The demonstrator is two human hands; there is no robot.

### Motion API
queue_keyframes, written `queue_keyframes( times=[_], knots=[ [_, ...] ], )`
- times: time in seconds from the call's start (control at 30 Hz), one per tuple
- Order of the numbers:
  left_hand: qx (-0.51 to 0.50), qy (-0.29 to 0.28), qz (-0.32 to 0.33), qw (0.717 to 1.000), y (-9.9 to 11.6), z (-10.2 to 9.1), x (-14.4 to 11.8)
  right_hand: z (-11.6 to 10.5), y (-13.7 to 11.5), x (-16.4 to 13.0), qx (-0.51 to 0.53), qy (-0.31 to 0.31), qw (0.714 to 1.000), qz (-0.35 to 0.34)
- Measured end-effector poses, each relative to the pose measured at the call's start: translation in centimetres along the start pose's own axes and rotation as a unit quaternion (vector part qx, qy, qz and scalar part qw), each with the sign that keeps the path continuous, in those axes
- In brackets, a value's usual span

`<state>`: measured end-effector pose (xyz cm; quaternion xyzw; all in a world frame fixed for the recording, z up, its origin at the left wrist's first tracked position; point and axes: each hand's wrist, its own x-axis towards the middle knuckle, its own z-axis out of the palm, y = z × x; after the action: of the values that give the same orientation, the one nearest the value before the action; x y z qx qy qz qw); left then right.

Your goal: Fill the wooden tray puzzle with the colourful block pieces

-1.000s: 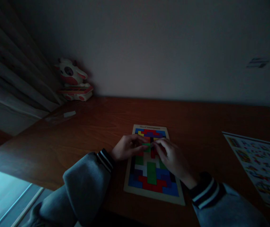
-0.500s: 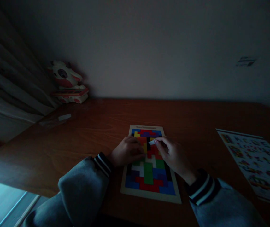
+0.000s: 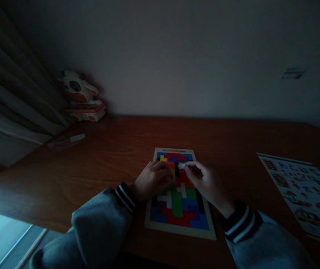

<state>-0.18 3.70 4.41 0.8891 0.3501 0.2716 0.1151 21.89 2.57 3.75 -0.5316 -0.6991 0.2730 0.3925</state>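
A wooden puzzle board (image 3: 181, 232) filled with coloured block pieces lies on the brown desk in front of me. My left hand (image 3: 152, 179) rests on the board's left side, fingers curled down on the pieces. Over the upper middle of the board, my right hand (image 3: 205, 182) pinches a small white piece (image 3: 181, 166) between thumb and fingertips. A dark gap in the pieces sits just below that white piece. Both arms wear grey sleeves with striped cuffs.
A printed sheet of coloured patterns (image 3: 300, 192) lies at the desk's right. A white and red cow toy (image 3: 80, 96) stands in the far left corner by the curtain. A small clear wrapper (image 3: 70, 140) lies on the desk's left. The room is dim.
A second ago both hands met over a green piece at the board's middle. Now my right hand holds a white piece slightly higher, and my left hand has settled on the board.
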Motion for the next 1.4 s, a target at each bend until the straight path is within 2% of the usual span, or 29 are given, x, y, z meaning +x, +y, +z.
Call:
queue_keyframes(
  times=[0.13,0.23,0.4,0.53,0.63,0.73,0.83,1.0,1.4],
  knots=[
    [-0.003,0.008,0.016,1.0,-0.2,-0.2,0.1,-0.4,0.1,0.1,-0.001,-0.015,1.0,-0.019],
    [-0.008,-0.014,0.044,0.999,-0.4,-0.1,0.0,-1.6,0.2,0.2,-0.049,-0.05,0.993,-0.091],
    [-0.012,-0.034,0.079,0.996,-0.5,-0.1,-0.2,-3.5,0.2,-0.1,-0.14,-0.119,0.954,-0.235],
    [-0.005,-0.024,0.072,0.997,-0.3,-0.1,-0.2,-3.5,-0.2,-0.7,-0.215,-0.145,0.918,-0.3],
    [0.0,-0.021,0.065,0.998,-0.3,-0.1,-0.1,-3.2,-0.5,-0.9,-0.231,-0.157,0.904,-0.324],
    [0.0,-0.027,0.061,0.998,-0.3,-0.1,-0.1,-3.1,-0.5,-1.0,-0.213,-0.181,0.908,-0.312],
    [-0.001,-0.025,0.06,0.998,-0.4,-0.1,-0.2,-3.0,-0.4,-0.9,-0.162,-0.207,0.929,-0.262],
    [0.005,-0.025,0.058,0.998,-0.5,0.0,-0.2,-2.6,-0.1,-0.7,-0.125,-0.187,0.961,-0.16],
    [0.016,-0.036,0.049,0.998,-0.2,-0.3,-0.1,-2.4,0.0,-0.8,-0.128,-0.199,0.966,-0.104]
  ],
)
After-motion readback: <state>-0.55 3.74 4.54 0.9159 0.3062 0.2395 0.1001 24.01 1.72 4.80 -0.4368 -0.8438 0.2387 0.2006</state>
